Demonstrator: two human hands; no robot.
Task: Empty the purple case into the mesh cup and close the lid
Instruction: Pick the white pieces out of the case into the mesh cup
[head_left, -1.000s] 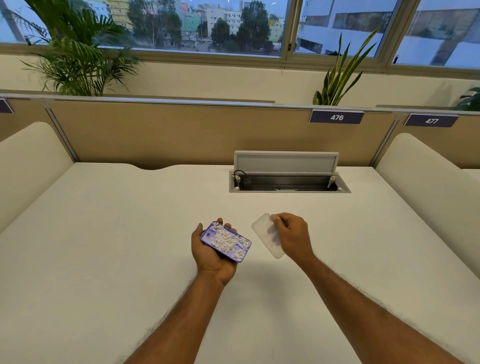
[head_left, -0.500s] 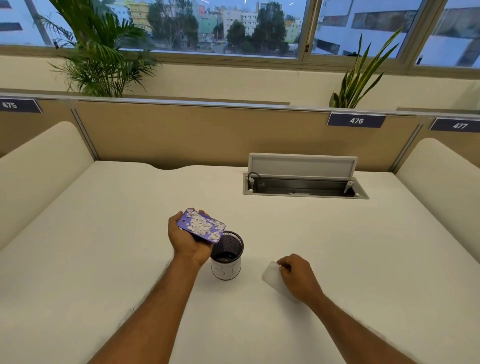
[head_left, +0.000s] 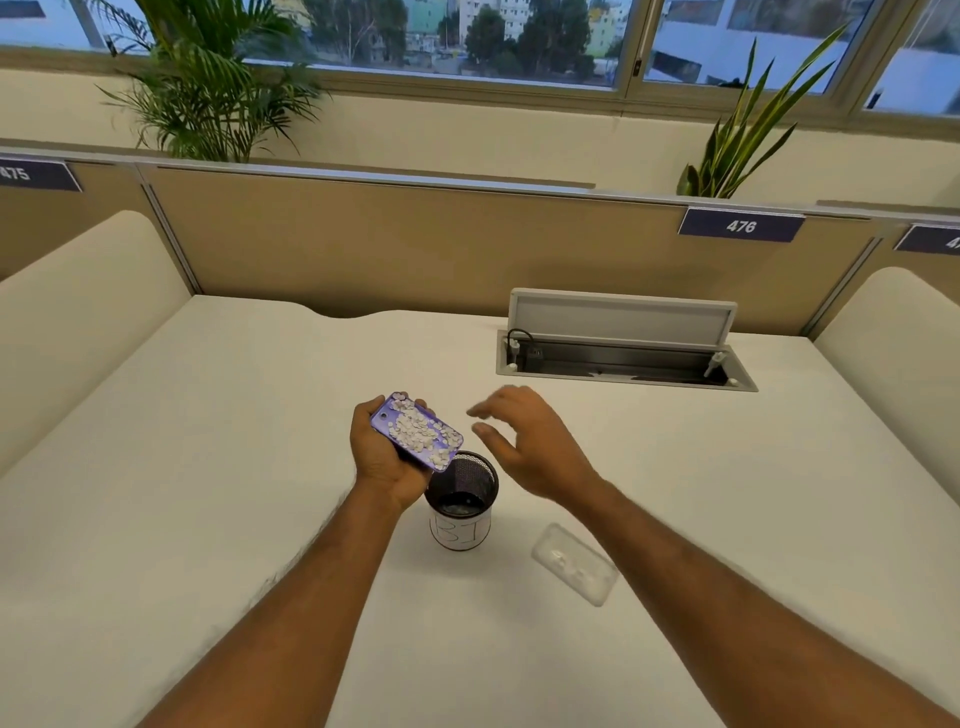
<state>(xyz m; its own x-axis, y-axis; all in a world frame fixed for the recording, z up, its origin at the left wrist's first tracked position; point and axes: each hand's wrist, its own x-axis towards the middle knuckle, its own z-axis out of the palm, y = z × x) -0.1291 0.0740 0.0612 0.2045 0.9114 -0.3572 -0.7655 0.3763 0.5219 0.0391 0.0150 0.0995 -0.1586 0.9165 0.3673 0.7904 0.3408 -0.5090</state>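
My left hand (head_left: 382, 457) grips the purple case (head_left: 415, 430), open side up and full of small white pieces, its lower corner just over the rim of the mesh cup (head_left: 461, 501). The black mesh cup stands on the desk with a white label band around its base. My right hand (head_left: 530, 441) hovers to the right of the case, fingers spread, holding nothing. The clear lid (head_left: 575, 564) lies flat on the desk to the right of the cup, below my right forearm.
The white desk (head_left: 208, 467) has an open cable tray (head_left: 623, 358) with a raised flap at the back right. Tan partition panels and padded side dividers enclose the desk. Plants stand behind the partition by the window.
My right hand set the clear lid down on the desk, let go and rose up beside the case. My left hand holds the case at the cup's rim.
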